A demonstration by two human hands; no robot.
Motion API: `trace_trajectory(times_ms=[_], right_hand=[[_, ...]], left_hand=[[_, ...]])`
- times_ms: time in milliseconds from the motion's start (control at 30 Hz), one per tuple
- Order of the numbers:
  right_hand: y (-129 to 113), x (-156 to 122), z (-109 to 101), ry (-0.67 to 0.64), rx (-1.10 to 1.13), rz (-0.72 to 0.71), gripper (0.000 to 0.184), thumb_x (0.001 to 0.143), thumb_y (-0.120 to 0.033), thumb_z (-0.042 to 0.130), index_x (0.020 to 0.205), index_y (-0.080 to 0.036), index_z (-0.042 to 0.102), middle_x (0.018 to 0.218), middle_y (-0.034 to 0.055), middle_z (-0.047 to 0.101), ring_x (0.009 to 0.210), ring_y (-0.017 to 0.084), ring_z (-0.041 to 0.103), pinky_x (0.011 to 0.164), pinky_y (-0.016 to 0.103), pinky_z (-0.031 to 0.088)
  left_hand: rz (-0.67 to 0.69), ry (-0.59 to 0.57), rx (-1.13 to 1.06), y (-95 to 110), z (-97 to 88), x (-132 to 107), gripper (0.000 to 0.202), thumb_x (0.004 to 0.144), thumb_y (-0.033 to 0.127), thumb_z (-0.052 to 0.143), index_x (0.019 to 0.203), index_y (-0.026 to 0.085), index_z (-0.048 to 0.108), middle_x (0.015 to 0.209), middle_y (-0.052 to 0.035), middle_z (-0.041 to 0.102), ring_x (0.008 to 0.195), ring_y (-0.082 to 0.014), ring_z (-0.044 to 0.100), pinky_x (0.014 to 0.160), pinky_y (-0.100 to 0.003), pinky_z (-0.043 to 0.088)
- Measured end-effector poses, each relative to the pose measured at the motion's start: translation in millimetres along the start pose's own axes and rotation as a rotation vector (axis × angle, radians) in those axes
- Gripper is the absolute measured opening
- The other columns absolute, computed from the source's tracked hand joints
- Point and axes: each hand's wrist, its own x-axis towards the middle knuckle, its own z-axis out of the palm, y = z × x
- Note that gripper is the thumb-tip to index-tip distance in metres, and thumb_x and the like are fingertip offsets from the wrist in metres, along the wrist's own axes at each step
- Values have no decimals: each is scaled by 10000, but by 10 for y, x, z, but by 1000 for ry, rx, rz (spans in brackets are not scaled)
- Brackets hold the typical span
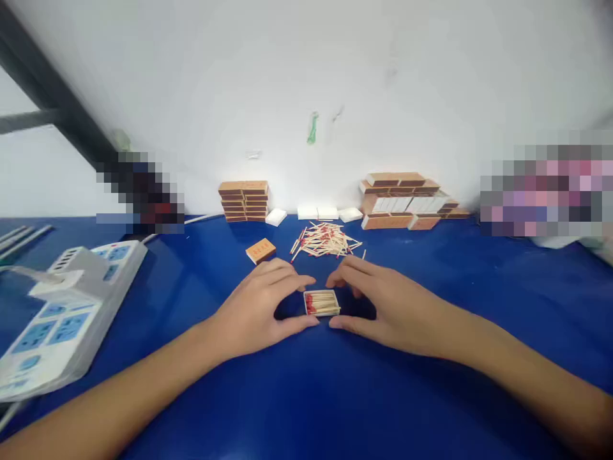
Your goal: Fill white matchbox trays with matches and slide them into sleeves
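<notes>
Two hands cup a small open matchbox tray [322, 303] that lies flat on the blue surface [306, 396] between them, filled with matches whose red heads all point toward the left hand [261, 306]. That hand's thumb and forefinger are spread apart, their tips at the tray's near and far corners. The right hand [387, 306] mirrors it at the opposite end, its fingers also apart and curved over. Whether the tips press on the cardboard or merely rest against it cannot be told.

Just beyond the fingertips lies a loose heap of matches [325, 239]. A single orange matchbox sleeve [261, 250] sits beyond the left hand. Farther off by the wall are a stack of matchboxes [244, 200], several white trays [317, 212], and a larger pile of matchboxes [407, 201] beyond the right hand. A power strip [62, 306] lies well out to the left.

Squaring the sticks seems best done with light, even pressure from both ends. That keeps the tray flat and the thin walls unbent. Any proud match is best nudged level so nothing snags.
</notes>
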Motion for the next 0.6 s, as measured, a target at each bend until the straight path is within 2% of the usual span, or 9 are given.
trace_trajectory(times_ms=[100, 200, 267, 333, 433, 533, 600], right_hand=[[30, 13, 11, 4, 21, -30, 223, 945, -372, 716, 1093, -218, 649, 1057, 49, 654, 857, 187, 627, 712, 311, 481], [82, 14, 0, 43, 25, -27, 209, 937, -375, 721, 1064, -219, 663, 997, 45, 660, 842, 185, 625, 710, 309, 478], [136, 13, -21, 83, 28, -6, 235, 932, -402, 719, 1076, -223, 670, 976, 40, 666, 820, 180, 625, 700, 309, 479], [201, 16, -49, 130, 56, 30, 274, 927, -446, 715, 1090, -230, 678, 942, 28, 676, 774, 170, 625, 677, 309, 481], [292, 34, -95, 204, 158, 69, 312, 914, -481, 720, 1092, -226, 689, 877, 12, 690, 730, 159, 634, 666, 308, 494], [343, 51, -136, 239, 280, 45, 341, 886, -484, 748, 1091, -217, 698, 887, 17, 709, 765, 164, 656, 678, 305, 516], [356, 54, -155, 224, 341, 18, 352, 878, -487, 754, 1105, -222, 708, 891, 17, 714, 770, 163, 658, 672, 302, 524]], left_hand=[[-112, 160, 192, -55, -134, 59, 622, 912, 633, 693, 1352, 199, 627, 1174, -105, 725, 1137, -304, 630, 1046, -496, 494], [-338, 292, 463, -203, -249, 77, 577, 932, 612, 649, 1291, 162, 668, 1198, -153, 703, 1158, -367, 602, 1036, -544, 477], [-452, 251, 562, -328, -296, 65, 502, 906, 558, 686, 1187, 143, 718, 1154, -166, 699, 1131, -388, 597, 994, -544, 490], [-498, 159, 521, -420, -312, 50, 403, 901, 505, 705, 1083, 148, 747, 1055, -141, 713, 1037, -358, 619, 918, -509, 518], [-396, 133, 376, -429, -295, 48, 335, 922, 458, 716, 1086, 167, 742, 1024, -95, 731, 984, -304, 630, 883, -460, 528], [-215, 151, 198, -322, -266, 66, 362, 945, 439, 722, 1221, 206, 711, 1157, -65, 745, 1057, -263, 647, 954, -426, 525], [-163, 145, 81, -248, -252, 74, 385, 952, 434, 726, 1284, 241, 692, 1232, -46, 745, 1099, -240, 662, 988, -406, 527]])
